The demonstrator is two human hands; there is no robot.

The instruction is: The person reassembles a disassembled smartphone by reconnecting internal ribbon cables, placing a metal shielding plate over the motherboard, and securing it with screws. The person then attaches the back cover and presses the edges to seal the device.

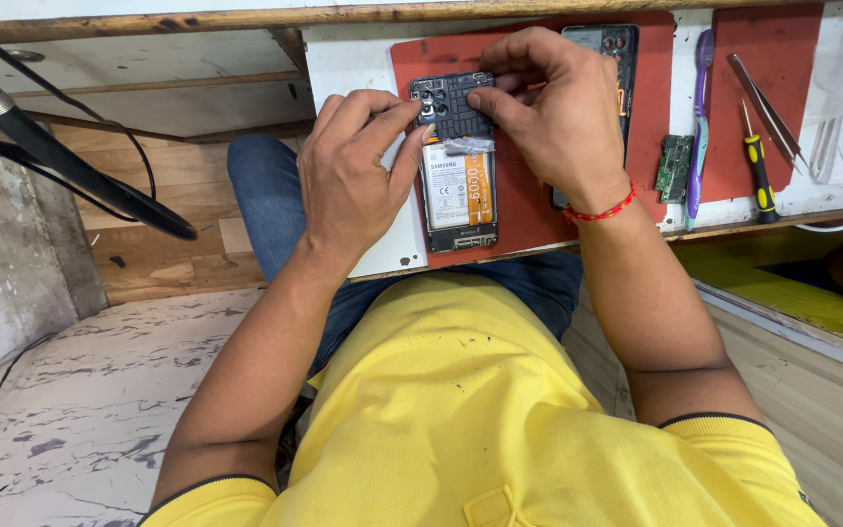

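The opened phone (459, 176) lies flat on its face with the back cover off, its long axis running from twelve to six o'clock. Its upper part is a black plastic frame with the camera cluster at about eleven o'clock. Below that sits a white battery with an orange strip down its three o'clock side, and a crumpled bit of clear tape lies across the battery's top edge. A narrow dark board closes the six o'clock end.
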